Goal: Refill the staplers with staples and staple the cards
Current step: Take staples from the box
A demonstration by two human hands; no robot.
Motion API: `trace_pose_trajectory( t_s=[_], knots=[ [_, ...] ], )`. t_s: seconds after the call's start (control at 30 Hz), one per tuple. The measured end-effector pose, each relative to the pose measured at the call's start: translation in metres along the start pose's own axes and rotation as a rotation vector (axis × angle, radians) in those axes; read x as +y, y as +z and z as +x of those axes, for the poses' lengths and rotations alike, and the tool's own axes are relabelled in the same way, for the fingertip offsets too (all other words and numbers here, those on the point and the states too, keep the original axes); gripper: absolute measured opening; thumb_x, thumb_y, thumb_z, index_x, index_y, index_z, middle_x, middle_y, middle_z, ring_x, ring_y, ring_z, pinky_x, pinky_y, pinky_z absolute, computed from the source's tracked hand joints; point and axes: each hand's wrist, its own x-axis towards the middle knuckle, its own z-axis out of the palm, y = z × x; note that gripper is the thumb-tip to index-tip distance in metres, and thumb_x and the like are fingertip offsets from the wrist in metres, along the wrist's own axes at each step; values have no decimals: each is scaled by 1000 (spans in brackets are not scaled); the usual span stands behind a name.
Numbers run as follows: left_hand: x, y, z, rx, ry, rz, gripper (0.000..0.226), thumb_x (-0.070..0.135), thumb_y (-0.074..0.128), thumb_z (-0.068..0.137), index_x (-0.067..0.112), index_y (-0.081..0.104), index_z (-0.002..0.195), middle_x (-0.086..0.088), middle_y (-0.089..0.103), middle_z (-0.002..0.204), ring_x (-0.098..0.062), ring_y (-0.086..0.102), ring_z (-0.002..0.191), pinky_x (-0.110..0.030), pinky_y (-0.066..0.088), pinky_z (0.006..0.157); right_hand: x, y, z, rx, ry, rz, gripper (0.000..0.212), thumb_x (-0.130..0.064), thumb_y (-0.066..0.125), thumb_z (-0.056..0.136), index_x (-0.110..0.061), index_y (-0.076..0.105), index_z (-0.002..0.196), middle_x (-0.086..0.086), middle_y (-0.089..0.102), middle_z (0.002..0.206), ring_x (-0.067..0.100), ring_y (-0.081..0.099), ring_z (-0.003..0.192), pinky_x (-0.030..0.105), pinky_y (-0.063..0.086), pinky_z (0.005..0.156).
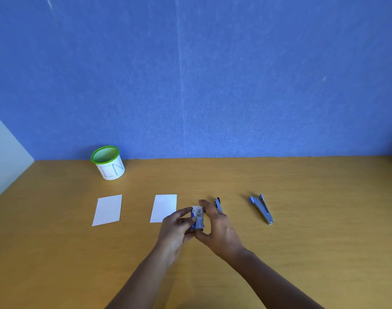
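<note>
Both hands hold a small blue staple box (197, 218) above the middle of the table. My left hand (176, 230) grips its left side with curled fingers. My right hand (217, 226) pinches it end to end, thumb at the near end and fingers at the far end. A blue stapler (217, 204) lies just behind my right hand, mostly hidden by its fingers. A second blue stapler (262, 209) lies swung open to the right. Two white cards lie flat on the left: one (107, 209) further left, the other (164, 207) beside my left hand.
A green-rimmed mesh cup (108, 162) wrapped in white paper stands at the back left by the blue wall. The wooden table (302, 253) stretches wide on all sides. A pale panel closes off the far left edge.
</note>
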Motion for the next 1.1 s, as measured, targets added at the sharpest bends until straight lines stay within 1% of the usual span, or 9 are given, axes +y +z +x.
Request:
trace_pose_trajectory(
  t_s=[0.13,0.23,0.3,0.4,0.53,0.73,0.87,1.0,1.1],
  knots=[
    [2,-3,-1,-38,32,54,24,-1,59,87,19,65,99,1,69,66,-15,68,71,-23,56,61,3,1,2,-44,33,25,69,-19,66,80,-19,34,141,-3,50,130,11,48,120,15,39,96],
    [5,-5,0,-57,41,95,26,0,56,89,22,65,100,4,69,66,-11,67,69,-25,57,64,6,-1,5,-94,92,150,73,-20,75,75,-16,39,138,-2,54,127,9,51,119,20,42,100],
    [7,-6,1,-64,47,141,26,1,55,90,21,64,104,4,67,71,-9,65,67,-24,56,66,6,-5,8,-114,168,291,64,-21,77,74,-13,48,131,-3,62,116,4,56,111,15,45,92],
    [10,-6,1,-95,69,264,29,3,52,92,18,62,114,-1,64,85,-10,62,78,-18,52,64,5,-11,12,-48,238,370,37,-21,70,81,-8,62,114,-7,65,89,1,61,84,7,48,74],
    [13,-4,-2,-147,89,379,31,3,47,94,21,63,113,2,64,91,-6,60,80,-12,48,61,9,-11,16,25,330,446,20,-13,64,86,-2,67,103,2,64,77,10,61,67,12,52,60],
    [12,-3,-2,-138,103,427,31,4,47,95,22,63,114,5,64,93,-4,59,81,-15,47,65,13,-10,17,67,424,599,16,-8,63,87,1,67,99,8,65,81,10,61,67,12,51,58],
    [11,-5,-4,-131,102,451,30,3,46,95,23,63,110,5,62,92,-3,57,78,-8,45,57,15,-11,16,82,458,668,16,-6,61,88,2,67,100,6,64,78,9,59,65,12,52,58],
    [11,-7,-4,-129,102,492,31,5,45,96,25,63,111,5,62,96,-5,55,80,-18,43,64,16,-11,15,88,468,683,16,-7,60,89,2,67,100,8,65,78,11,60,65,13,54,61],
    [12,-7,-4,-125,107,505,31,5,45,96,28,62,106,4,62,98,-6,54,81,-18,44,64,15,-12,14,88,464,668,18,-9,58,90,2,66,102,7,65,77,11,61,64,14,55,60]
  ],
)
